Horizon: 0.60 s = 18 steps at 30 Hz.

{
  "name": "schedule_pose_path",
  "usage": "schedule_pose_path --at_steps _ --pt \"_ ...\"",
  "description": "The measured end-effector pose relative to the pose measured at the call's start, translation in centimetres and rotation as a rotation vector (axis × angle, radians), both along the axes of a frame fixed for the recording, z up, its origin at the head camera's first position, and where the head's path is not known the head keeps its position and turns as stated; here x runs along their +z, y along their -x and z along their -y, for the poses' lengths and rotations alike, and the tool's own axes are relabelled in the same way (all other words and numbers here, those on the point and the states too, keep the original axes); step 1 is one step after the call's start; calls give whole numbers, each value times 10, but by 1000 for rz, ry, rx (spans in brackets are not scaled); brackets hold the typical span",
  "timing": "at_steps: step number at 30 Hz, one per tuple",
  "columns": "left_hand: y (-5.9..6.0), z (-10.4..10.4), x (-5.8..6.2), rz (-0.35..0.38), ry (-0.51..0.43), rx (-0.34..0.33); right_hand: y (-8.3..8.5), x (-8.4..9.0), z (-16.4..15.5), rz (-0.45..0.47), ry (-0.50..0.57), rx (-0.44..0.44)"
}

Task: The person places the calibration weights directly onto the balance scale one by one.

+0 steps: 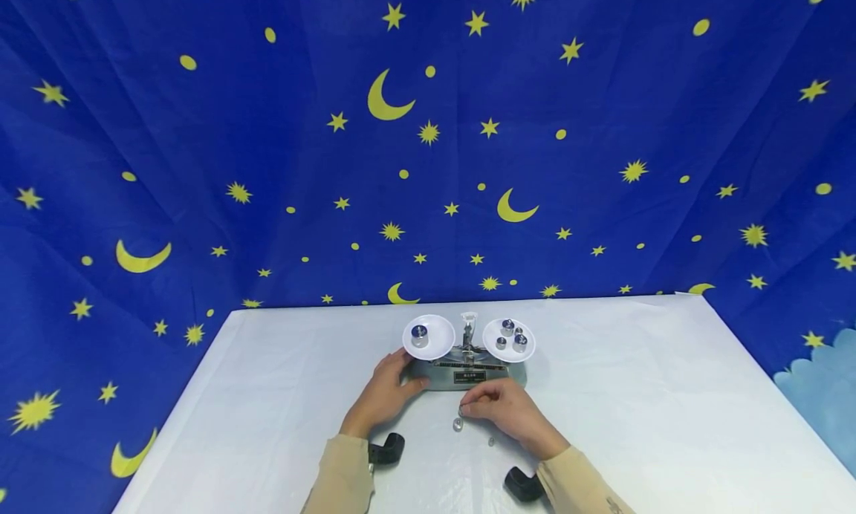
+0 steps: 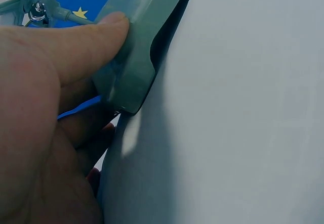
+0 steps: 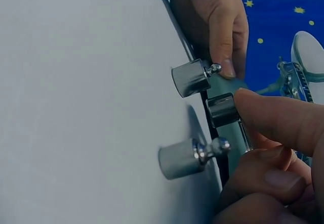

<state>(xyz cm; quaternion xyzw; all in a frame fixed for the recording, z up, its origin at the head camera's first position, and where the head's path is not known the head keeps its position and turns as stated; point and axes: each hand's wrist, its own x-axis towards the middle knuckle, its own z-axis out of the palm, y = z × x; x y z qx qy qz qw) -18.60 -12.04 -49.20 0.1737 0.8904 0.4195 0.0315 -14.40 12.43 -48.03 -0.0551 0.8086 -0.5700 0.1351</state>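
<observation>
1. Grey-green metal makes up the base of a balance scale (image 1: 438, 381), low in the centre of the head view, on a white table (image 1: 267, 395) with a blue curtain (image 1: 301, 128) of yellow stars and moons behind
2. The left hand (image 1: 383, 390) grips the left end of that base, thumb over the near side and other fingers round the far side
3. The right hand (image 1: 506, 410) pinches a small silver weight (image 3: 221, 110) between thumb and fingers, the grip narrow; whether its underside touches the table cannot be told
4. What matters most in space is this — the pinched weight sits at the right fingertips, just below the base in the head view, with the left pan (image 1: 442, 340) to the upper left and the right pan (image 1: 493, 333) to the upper right
5. Its long axis runs roughly upright, like those of the loose weights, its upper end hidden by the fingers — the right hand is plainly the nearer one
6. One loose weight (image 1: 458, 425) stands just below it, and a tinier weight (image 1: 491, 441) stands to the lower right
7. The left pan bears one large weight (image 1: 419, 337); the right pan bears four weights (image 1: 520, 344)
</observation>
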Motion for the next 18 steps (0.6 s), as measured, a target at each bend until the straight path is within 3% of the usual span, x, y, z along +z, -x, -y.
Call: schedule_pose_path --at_steps 18 --pt "0 1 -2 -9 -1 3 -4 14 -3 17 42 13"
